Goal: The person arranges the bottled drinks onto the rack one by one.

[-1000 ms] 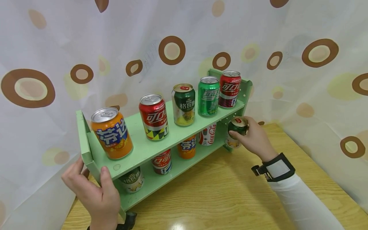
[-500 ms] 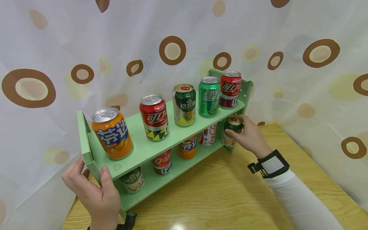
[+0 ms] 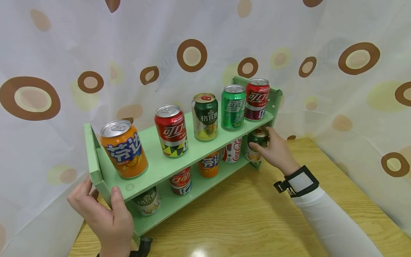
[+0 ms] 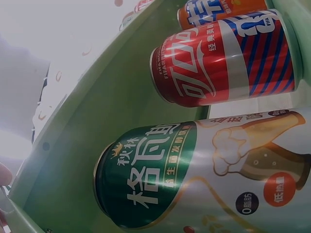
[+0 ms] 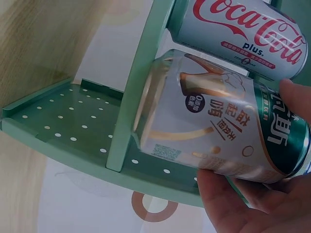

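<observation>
A green, white and gold kvass can (image 5: 204, 116) is gripped by my right hand (image 3: 275, 151) at the right end of the lower shelf. In the right wrist view, thumb and fingers hold opposite sides near its top, and its base lies right at the shelf board's edge. A white Coca-Cola Plus can (image 5: 240, 34) stands beside it. My left hand (image 3: 102, 214) grips the left end of the green two-tier rack (image 3: 151, 137), thumb on the front and fingers behind the side panel. Inside the rack, near that hand, stands another kvass can (image 4: 150, 179).
The upper shelf carries an orange Fanta can (image 3: 125, 150), a red cola can (image 3: 171, 132), a kvass can (image 3: 205, 117), a green can (image 3: 233, 107) and another red can (image 3: 257, 100). Below stand a red can (image 4: 223, 63) and an orange can (image 3: 209, 166). Patterned sheeting (image 3: 205, 28) hangs behind the wooden table (image 3: 224, 214).
My right hand has moved the kvass can left and inward, from beside the rack's right end onto the lower shelf's end. My left hand has kept its hold on the rack.
</observation>
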### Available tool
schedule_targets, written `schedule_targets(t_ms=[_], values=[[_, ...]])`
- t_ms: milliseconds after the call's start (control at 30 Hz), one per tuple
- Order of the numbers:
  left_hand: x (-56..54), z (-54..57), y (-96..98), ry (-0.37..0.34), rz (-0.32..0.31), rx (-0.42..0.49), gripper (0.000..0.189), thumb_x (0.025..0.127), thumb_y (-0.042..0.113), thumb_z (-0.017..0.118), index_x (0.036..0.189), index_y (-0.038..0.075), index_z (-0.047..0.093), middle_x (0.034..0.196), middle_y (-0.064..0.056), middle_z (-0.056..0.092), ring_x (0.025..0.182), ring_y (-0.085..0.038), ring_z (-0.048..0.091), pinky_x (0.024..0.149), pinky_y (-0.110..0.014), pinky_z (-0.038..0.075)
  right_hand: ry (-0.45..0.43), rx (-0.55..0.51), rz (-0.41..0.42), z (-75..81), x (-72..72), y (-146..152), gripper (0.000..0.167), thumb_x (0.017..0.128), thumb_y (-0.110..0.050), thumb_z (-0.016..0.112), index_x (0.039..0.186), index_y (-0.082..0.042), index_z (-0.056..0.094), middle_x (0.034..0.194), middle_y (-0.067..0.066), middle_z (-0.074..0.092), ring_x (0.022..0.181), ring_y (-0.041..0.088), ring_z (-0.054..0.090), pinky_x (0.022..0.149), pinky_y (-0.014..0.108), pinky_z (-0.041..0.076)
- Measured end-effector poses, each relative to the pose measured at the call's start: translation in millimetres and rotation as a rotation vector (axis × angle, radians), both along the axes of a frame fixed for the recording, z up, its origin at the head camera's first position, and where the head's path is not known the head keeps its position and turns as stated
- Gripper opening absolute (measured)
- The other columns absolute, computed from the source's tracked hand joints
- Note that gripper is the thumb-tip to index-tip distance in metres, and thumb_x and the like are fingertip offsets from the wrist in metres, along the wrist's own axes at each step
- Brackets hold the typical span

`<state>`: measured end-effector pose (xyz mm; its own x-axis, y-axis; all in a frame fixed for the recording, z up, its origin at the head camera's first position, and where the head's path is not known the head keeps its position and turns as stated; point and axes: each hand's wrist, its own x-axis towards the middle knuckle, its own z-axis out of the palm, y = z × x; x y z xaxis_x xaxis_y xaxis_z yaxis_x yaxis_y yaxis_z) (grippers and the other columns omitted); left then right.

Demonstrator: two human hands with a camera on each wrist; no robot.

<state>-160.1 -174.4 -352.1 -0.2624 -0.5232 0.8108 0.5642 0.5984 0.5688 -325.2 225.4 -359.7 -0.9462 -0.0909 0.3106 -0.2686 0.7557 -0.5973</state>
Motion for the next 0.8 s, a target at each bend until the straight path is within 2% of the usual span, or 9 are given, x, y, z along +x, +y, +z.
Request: schedule_targets(t_ms=[267, 567, 800], values=[[-0.5, 1.1, 0.6, 0.017, 0.001, 0.008, 0.053, 0.081, 0.001, 0.048, 0.132, -0.014, 0.048, 0.126, 0.007, 0.039, 0.124, -0.014, 0.040, 0.092, -0.021, 0.040, 0.034, -0.091, 0.014, -6.2, -5.3, -3.1, 0.085, 0.097, -0.035, 0.069, 0.155, 0.008, 0.025, 0.149, 0.035, 0.042, 0.135, 0.050, 0.047, 0.109, 0.065, 0.043], [-0.2, 0.9, 1.1, 0.009, 0.000, 0.011, 0.054, 0.081, 0.001, 0.049, 0.132, -0.014, 0.048, 0.125, 0.007, 0.038, 0.125, -0.015, 0.040, 0.093, -0.021, 0.040, 0.151, -0.168, -0.055, -18.5, -8.6, -8.4, 0.077, 0.095, -0.020, 0.073, 0.147, 0.016, 0.028, 0.141, 0.037, 0.037, 0.119, 0.048, 0.048, 0.093, 0.058, 0.053], [-0.7, -0.1, 1.0, 0.003, 0.007, 0.013, 0.054, 0.080, 0.003, 0.050, 0.132, -0.013, 0.048, 0.125, 0.007, 0.038, 0.124, -0.014, 0.040, 0.092, -0.020, 0.040, 0.227, -0.151, -0.105, -24.0, -9.7, -12.3, 0.071, 0.094, -0.019, 0.075, 0.141, 0.015, 0.034, 0.130, 0.033, 0.039, 0.109, 0.040, 0.047, 0.082, 0.043, 0.049]])
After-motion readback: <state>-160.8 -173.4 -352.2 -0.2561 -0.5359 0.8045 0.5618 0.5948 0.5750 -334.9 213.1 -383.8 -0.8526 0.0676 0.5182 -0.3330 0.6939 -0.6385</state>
